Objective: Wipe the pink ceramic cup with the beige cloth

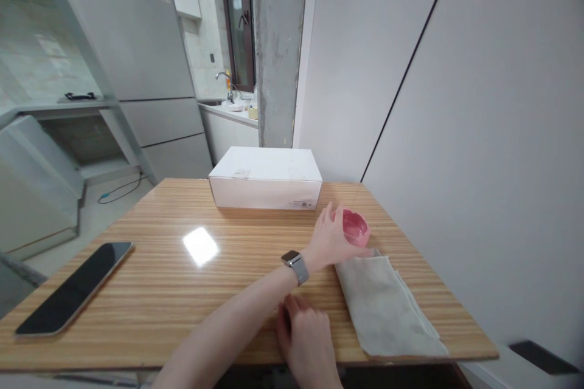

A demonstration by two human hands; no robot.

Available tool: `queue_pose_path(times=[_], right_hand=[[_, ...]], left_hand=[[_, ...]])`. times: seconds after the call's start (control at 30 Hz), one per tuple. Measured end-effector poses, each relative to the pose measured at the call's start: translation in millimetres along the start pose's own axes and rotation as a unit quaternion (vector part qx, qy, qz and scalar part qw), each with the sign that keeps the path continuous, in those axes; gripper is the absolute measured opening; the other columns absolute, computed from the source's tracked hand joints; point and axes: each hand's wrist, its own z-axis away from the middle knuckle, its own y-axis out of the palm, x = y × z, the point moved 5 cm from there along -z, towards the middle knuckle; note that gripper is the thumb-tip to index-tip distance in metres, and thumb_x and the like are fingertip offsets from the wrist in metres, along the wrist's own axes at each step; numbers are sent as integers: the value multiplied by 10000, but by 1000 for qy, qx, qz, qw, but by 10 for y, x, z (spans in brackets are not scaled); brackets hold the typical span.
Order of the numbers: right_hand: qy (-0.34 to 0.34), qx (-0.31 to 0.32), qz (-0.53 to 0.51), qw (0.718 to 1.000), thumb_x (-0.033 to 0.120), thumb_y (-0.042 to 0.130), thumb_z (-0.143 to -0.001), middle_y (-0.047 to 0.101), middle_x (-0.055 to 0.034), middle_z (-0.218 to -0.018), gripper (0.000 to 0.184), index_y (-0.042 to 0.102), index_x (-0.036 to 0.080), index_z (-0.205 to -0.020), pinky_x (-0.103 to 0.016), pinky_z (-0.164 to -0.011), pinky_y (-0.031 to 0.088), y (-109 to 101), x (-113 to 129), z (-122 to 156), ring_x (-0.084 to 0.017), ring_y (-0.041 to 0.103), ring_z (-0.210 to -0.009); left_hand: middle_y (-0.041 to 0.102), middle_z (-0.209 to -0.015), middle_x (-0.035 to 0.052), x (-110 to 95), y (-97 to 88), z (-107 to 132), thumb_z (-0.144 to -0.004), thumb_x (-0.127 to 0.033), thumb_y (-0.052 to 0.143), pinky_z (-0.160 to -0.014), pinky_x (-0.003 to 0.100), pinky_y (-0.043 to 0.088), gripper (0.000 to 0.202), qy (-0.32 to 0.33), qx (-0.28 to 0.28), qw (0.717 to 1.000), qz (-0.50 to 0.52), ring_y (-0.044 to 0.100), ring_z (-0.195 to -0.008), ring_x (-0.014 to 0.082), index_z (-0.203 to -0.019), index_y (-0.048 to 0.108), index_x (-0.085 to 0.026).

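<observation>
My left hand (326, 242), with a grey watch on its wrist, reaches across the wooden table (182, 292) and wraps round a small pink bowl (356, 228). Fingers lie on the bowl's left rim and the thumb on its near side. The bowl stands on the table just beyond a folded grey-beige cloth (385, 307) that lies flat at the right. My right hand (306, 340) rests at the table's near edge, left of the cloth, fingers curled under with nothing seen in them.
A closed white cardboard box (266, 178) stands at the table's far edge. A dark phone (75, 287) lies face up at the near left. A white wall runs close along the right side. A fridge and a kitchen counter stand behind.
</observation>
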Motion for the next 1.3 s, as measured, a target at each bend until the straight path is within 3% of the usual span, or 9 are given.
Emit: queue_pose_path(times=[0.13, 0.27, 0.4, 0.57, 0.7, 0.83, 1.07, 1.23, 1.3], right_hand=[[3, 19, -5, 1000, 105, 534, -817, 686, -6, -765, 123, 590, 213, -833, -276, -554, 259, 15, -25, 3, -176, 644, -649], [-9, -23, 5, 1000, 114, 497, -840, 664, 0, -680, 141, 577, 215, -783, -279, -552, 267, 29, -35, 10, -178, 634, -603], [-49, -93, 1, 994, 143, 400, -878, 606, 8, -597, 236, 507, 214, -680, -268, -552, 273, -4, 9, 5, -155, 599, -559], [-57, -111, -4, 992, 205, 335, -935, 576, 17, -567, 317, 462, 219, -644, -265, -534, 259, -31, 28, -14, -132, 560, -515], [-57, -92, 6, 994, 187, 366, -923, 592, 18, -595, 286, 470, 223, -659, -265, -539, 269, 16, 7, -1, -136, 575, -538], [-54, -94, 18, 994, 187, 367, -923, 592, 17, -596, 284, 479, 223, -664, -265, -537, 275, 28, 6, 2, -144, 581, -544], [-66, -112, -61, 990, 285, 356, -961, 542, 31, -561, 360, 462, 212, -625, -222, -508, 311, -121, -9, 26, -102, 533, -504], [-62, -202, -14, 977, 272, 430, -942, 579, -11, -700, 203, 544, 216, -784, -241, -648, 422, -438, -307, 239, -143, 582, -667], [-43, -234, 37, 971, 339, 466, -925, 594, -42, -771, 162, 561, 218, -872, -280, -711, 448, -557, -488, 348, -178, 593, -738]], left_hand=[[405, -1366, 191, 163, 250, -153, -529, -583, 741, -1026, 421, 361, 1124, -43, -28, 998, 35, 421, -1255, 335, -1433, 232, -149], [518, -1257, 134, 197, 73, -96, -565, -483, 756, -973, 383, 416, 920, -17, -55, 997, 56, 519, -1144, 275, -1346, 373, -183], [564, -1245, 104, 329, -465, 119, -580, -352, 785, -1003, 385, 396, 802, 44, -69, 989, 125, 540, -1136, 240, -1277, 425, -186], [559, -1267, 124, 789, -1379, 599, -555, -281, 805, -980, 401, 438, 860, 7, -62, 983, 172, 555, -1150, 253, -1307, 395, -195], [562, -1266, 117, 1310, -2056, 1052, -501, -337, 829, -955, 428, 472, 902, -76, -168, 976, 114, 557, -1150, 273, -1285, 403, -208], [559, -1252, 110, 1711, -2430, 1325, -539, -360, 812, -975, 460, 457, 893, -120, -248, 959, 61, 560, -1148, 269, -1304, 375, -219], [587, -1206, 93, 2024, -2576, 1330, -485, -356, 834, -955, 460, 468, 914, -156, -286, 945, 20, 589, -1097, 270, -1281, 404, -229], [594, -1186, 104, 2084, -2537, 1300, -493, -362, 830, -936, 470, 476, 914, -160, -279, 947, 25, 609, -1063, 273, -1288, 402, -220], [597, -1176, 104, 2074, -2513, 1295, -488, -364, 830, -923, 468, 485, 912, -158, -275, 948, 28, 617, -1047, 271, -1285, 411, -219]])
